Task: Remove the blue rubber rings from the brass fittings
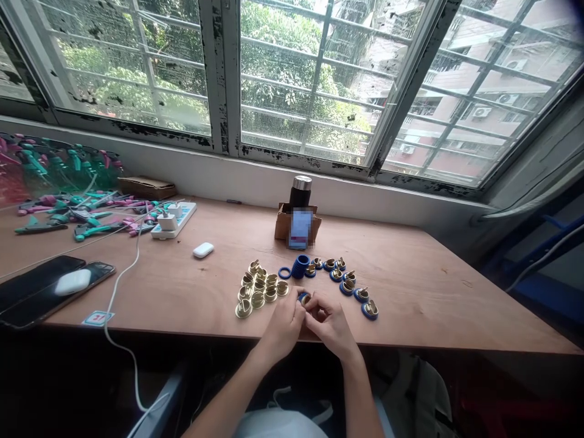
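The two hands, left hand (283,323) and right hand (332,327), are meeting at the near edge of the counter (433,292). Both are pinching one small brass piece (305,298) between the fingertips, just above the wood. Its blue part is showing toward the left hand and its brass part toward the right; it is too small to tell the long axis for sure. Bare brass pieces (258,289) are lying just to the left, ringed ones (347,283) are curving to the right, and a stack of blue rings (300,266) is standing behind.
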`<state>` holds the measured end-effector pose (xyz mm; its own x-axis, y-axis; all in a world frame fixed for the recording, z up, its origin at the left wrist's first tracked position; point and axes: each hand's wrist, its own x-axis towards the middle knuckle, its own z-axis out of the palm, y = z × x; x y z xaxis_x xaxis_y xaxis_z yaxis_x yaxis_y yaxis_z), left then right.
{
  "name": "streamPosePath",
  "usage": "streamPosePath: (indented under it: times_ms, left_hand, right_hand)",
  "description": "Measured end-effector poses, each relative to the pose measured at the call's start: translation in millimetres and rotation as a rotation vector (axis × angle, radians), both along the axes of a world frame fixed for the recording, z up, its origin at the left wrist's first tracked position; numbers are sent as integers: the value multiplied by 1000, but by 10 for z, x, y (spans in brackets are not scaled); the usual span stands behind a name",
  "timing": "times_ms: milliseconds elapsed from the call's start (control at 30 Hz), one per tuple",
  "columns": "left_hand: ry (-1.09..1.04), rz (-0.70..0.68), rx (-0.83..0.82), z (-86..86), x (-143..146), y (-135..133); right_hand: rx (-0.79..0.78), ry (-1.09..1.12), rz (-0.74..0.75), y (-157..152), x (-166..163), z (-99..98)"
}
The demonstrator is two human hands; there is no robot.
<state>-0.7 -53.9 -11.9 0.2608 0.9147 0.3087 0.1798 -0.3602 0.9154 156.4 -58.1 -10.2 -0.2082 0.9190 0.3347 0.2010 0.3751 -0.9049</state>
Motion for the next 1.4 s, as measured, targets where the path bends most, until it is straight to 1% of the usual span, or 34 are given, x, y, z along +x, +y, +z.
streamPosePath:
  times_ms: [200,400,567,700,900,1033,1133,1233,1400]
  left_hand:
    - [-54,34,18,55,-7,1]
    - [-121,-4,-8,80,5,-15]
    - [-94,18,92,114,30,-44]
    - [-49,38,156,92,57,-37]
    - [-157,58,84,40,91,-23]
    - [-194,74,141,18,95,-20]
    - [-180,79,193,10,90,-23]
    - [-115,130,249,13,85,-26]
    - [-51,232,302,4,101,-34]
  right_hand:
    - [-28,57,-2,18,37,-24]
    - [-31,82,-36,78,56,-67]
    - [-72,166,-35,116,51,-130]
    - [-74,169,-37,130,54,-155]
    - [-83,174,-42,114,49,-109]
    - [-9,177,-65,111,40,-73]
    - [-3,227,-24,116,43,-66]
    - [-31,280,19,120,54,-75]
    - [-46,355,13,120,55,-81]
